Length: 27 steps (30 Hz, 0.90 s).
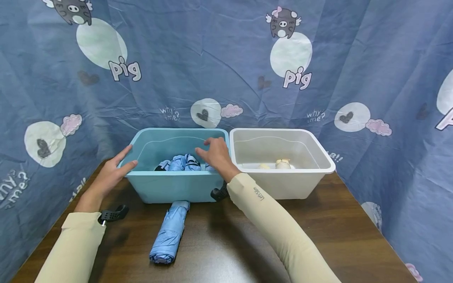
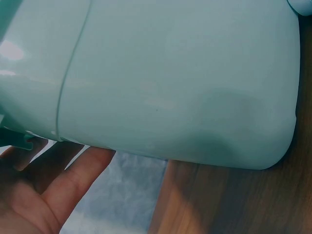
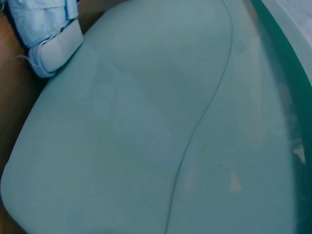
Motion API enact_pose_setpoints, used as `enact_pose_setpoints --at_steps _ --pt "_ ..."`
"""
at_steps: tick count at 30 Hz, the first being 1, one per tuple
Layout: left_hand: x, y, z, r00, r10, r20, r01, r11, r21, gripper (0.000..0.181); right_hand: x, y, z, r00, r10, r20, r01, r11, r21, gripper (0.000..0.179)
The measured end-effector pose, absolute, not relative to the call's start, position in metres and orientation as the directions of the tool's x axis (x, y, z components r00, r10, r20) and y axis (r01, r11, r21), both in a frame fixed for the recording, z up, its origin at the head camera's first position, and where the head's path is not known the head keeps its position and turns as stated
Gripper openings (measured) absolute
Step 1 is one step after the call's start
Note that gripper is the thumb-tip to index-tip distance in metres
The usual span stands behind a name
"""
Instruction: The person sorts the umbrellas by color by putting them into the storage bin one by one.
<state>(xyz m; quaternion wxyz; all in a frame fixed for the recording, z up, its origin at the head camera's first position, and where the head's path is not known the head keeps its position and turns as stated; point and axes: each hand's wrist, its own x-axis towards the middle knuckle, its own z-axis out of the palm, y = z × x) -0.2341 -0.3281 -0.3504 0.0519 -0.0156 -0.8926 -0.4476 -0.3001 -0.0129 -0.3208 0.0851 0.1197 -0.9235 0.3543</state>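
Note:
My left hand [image 1: 111, 175] is at the left end of a light blue plastic bin [image 1: 173, 188], its fingers extended along the rim. In the left wrist view, fingers [image 2: 80, 185] of that hand touch the bin's side. My right hand [image 1: 218, 157] hovers over the bin's right end, thumb and forefinger apart with nothing between them. Several blue bundles [image 1: 178, 163] with dark parts lie inside the bin. In front of it, a folded blue umbrella [image 1: 170, 232] lies on the table, its pale end [image 3: 63, 46] against the bin in the right wrist view.
A white bin [image 1: 293, 184] stands right beside the blue one, with small cream-coloured objects [image 1: 282, 164] inside. Both bins rest on a brown wooden table [image 1: 339, 236]. Behind hangs a blue printed curtain [image 1: 219, 59].

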Motion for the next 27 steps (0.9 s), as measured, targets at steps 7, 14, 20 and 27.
enact_pose_setpoints --at_steps 7,14,20,27 --pt "-0.235 -0.326 -0.35 -0.993 -0.008 0.119 0.092 0.586 0.805 0.08 -0.297 -0.006 -0.319 -0.927 -0.149 0.343 -0.366 0.55 -0.75 0.038" --pt "-0.237 -0.324 -0.356 -0.993 -0.013 0.117 0.088 0.578 0.811 0.077 -0.277 0.002 -0.314 -0.914 -0.156 0.374 -0.404 0.428 -0.809 0.039" --pt "-0.234 -0.326 -0.356 -0.993 -0.014 0.12 0.091 0.57 0.816 0.076 -0.242 0.006 -0.309 -0.877 -0.209 0.433 -0.48 0.322 -0.817 0.035" --pt "-0.234 -0.328 -0.354 -0.986 -0.016 0.167 0.127 0.581 0.804 0.074 -0.194 0.016 -0.326 -0.86 -0.323 0.395 -0.458 0.148 -0.876 0.027"
